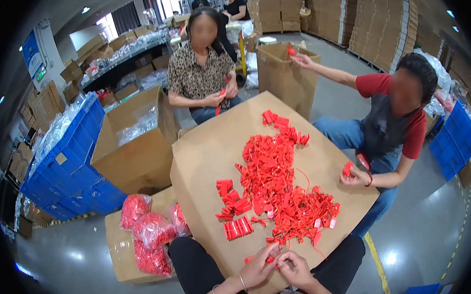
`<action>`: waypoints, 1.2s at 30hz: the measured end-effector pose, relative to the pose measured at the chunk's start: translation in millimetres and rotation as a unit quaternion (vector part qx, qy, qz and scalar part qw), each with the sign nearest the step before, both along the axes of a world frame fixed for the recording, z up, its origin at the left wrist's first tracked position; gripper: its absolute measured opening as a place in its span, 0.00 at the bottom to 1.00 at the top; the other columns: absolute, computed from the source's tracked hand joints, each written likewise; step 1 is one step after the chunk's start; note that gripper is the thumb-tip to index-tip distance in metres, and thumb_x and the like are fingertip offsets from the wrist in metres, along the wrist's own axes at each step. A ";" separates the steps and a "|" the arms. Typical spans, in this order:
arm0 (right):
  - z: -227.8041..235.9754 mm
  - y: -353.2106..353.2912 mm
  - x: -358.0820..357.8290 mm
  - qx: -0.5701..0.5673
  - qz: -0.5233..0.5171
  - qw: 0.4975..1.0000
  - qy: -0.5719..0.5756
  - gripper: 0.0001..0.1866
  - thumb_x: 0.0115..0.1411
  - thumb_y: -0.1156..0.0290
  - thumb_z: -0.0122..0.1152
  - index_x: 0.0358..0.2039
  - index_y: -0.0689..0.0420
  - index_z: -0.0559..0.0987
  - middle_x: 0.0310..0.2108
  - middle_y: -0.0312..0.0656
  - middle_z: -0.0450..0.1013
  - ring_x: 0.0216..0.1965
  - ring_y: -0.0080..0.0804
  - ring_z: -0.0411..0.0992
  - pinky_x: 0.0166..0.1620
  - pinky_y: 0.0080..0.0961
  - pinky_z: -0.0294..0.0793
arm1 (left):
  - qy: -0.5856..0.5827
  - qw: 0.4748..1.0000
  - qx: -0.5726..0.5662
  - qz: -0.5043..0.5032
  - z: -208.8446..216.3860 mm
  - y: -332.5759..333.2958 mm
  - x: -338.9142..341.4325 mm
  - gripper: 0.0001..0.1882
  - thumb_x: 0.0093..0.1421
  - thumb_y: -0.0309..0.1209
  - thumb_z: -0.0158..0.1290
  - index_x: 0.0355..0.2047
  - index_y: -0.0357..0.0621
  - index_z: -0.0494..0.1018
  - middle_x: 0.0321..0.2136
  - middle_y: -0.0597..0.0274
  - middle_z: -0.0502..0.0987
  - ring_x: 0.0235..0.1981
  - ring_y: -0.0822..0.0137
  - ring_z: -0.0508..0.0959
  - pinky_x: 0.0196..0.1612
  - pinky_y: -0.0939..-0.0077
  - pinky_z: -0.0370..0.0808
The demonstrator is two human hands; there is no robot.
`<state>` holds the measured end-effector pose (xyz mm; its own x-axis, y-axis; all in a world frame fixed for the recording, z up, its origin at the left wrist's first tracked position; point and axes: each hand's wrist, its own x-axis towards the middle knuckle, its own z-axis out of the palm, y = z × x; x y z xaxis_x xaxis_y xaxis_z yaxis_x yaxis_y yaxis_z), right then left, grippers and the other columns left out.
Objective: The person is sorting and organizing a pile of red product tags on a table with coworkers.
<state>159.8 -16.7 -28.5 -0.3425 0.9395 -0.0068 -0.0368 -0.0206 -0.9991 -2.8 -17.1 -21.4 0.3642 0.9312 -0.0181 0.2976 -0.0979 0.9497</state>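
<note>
Nearest, the person's left hand (259,267) has its fingers bent around a small red piece (270,259) above the near edge of the desk. The right hand (296,270) comes in just beside it with curled fingers; the fingertips are too small and blurred to tell whether they are closed on the piece. Two thin bracelets (242,283) circle the left wrist, and the dark-trousered legs (195,266) flank the near corner of the desk.

The desk (201,149) is topped with plain brown cardboard. Just beyond the hands, a heap of red pieces (269,172) with tangled cords runs from the near part of the desk up through its middle toward the far side. Left of the heap lie flat red pieces (238,228) set side by side in small groups. Down on the left, clear bags of red pieces (153,229) rest on a cardboard box (116,254).

At the right, a co-worker in a red and dark shirt (385,112) has one hand holding a red piece at the desk's edge, the other raised with a red piece at the rim of a tall carton (284,86). Across the desk, a co-worker in a patterned shirt (197,74) holds a red strip in both hands. To the left stand an open carton (127,163) and blue crates (69,169); farther back rise tall cardboard stacks (375,22)
</note>
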 end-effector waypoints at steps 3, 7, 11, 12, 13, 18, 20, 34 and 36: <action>-3.8 2.1 4.4 -0.082 -0.007 0.993 0.081 0.01 0.59 0.78 0.47 0.32 0.61 0.66 0.30 0.40 0.70 0.30 0.20 0.68 0.37 0.18 0.70 | -0.287 0.946 -0.147 0.021 -23.1 6.6 -1.0 0.26 0.57 0.26 0.49 0.55 0.40 0.55 0.46 0.56 0.67 0.44 0.68 0.71 0.46 0.76 0.69; -10.3 1.2 2.1 -0.094 -0.038 0.986 0.132 0.01 0.59 0.79 0.45 0.32 0.62 0.65 0.31 0.42 0.71 0.31 0.23 0.70 0.36 0.19 0.71 | -0.338 0.915 -0.217 0.047 -37.5 2.8 -0.9 0.20 0.59 0.29 0.48 0.52 0.39 0.61 0.41 0.65 0.69 0.40 0.78 0.70 0.42 0.84 0.68; -20.7 -0.2 0.3 -0.068 -0.023 0.988 0.136 0.02 0.59 0.81 0.44 0.32 0.61 0.64 0.32 0.45 0.70 0.31 0.24 0.69 0.36 0.19 0.70 | -0.208 0.954 -0.211 0.039 -64.9 5.2 -2.3 0.12 0.62 0.31 0.45 0.43 0.38 0.67 0.32 0.70 0.70 0.35 0.81 0.68 0.39 0.86 0.67; -19.5 0.5 -0.9 -0.073 -0.023 0.988 0.137 0.02 0.59 0.81 0.44 0.32 0.61 0.64 0.32 0.45 0.70 0.31 0.24 0.69 0.36 0.19 0.70 | -0.216 0.956 -0.194 0.044 -67.9 3.5 0.1 0.11 0.62 0.31 0.44 0.41 0.38 0.67 0.29 0.71 0.70 0.34 0.82 0.68 0.38 0.87 0.67; -16.2 -1.8 -0.5 -0.089 -0.029 0.985 0.145 0.02 0.59 0.82 0.44 0.32 0.61 0.64 0.32 0.45 0.69 0.31 0.24 0.69 0.37 0.19 0.70 | -0.130 0.980 -0.145 0.035 -51.2 5.2 1.9 0.09 0.62 0.31 0.43 0.38 0.38 0.66 0.28 0.67 0.72 0.32 0.80 0.71 0.35 0.84 0.69; -11.3 -2.5 2.4 -0.001 -0.033 0.994 0.105 0.02 0.59 0.81 0.45 0.34 0.62 0.65 0.32 0.42 0.69 0.32 0.21 0.69 0.36 0.21 0.74 | -0.065 0.992 -0.109 -0.021 -26.7 11.5 5.9 0.09 0.63 0.31 0.39 0.38 0.37 0.64 0.25 0.60 0.74 0.26 0.72 0.76 0.30 0.77 0.72; -11.9 -2.8 2.5 -0.025 -0.038 0.989 0.138 0.02 0.59 0.80 0.45 0.33 0.62 0.65 0.32 0.42 0.69 0.32 0.21 0.70 0.37 0.21 0.73 | -0.040 0.996 -0.076 -0.013 -27.1 9.6 5.7 0.10 0.64 0.32 0.39 0.38 0.37 0.65 0.23 0.63 0.73 0.25 0.74 0.74 0.29 0.79 0.71; -8.5 -6.2 21.4 -0.113 -0.121 0.971 0.171 0.03 0.61 0.76 0.43 0.31 0.62 0.65 0.27 0.45 0.70 0.27 0.27 0.71 0.32 0.22 0.72 | -0.183 0.974 -0.125 -0.038 -21.0 2.5 -12.2 0.15 0.60 0.28 0.45 0.48 0.40 0.63 0.27 0.67 0.73 0.27 0.76 0.73 0.32 0.81 0.71; -9.3 -12.5 20.4 -0.118 -0.126 0.970 0.173 0.03 0.61 0.76 0.44 0.31 0.62 0.65 0.27 0.44 0.71 0.27 0.27 0.71 0.32 0.21 0.72 | -0.015 0.998 -0.057 -0.014 -17.2 2.8 -16.9 0.15 0.57 0.27 0.49 0.44 0.39 0.64 0.29 0.62 0.74 0.30 0.71 0.76 0.35 0.78 0.72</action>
<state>180.2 -29.2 -37.8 -0.1233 0.9798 -0.1576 -0.4033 -0.1946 -0.8942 -19.7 -14.3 -38.6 0.3913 0.9134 -0.1121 0.2674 0.0037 0.9636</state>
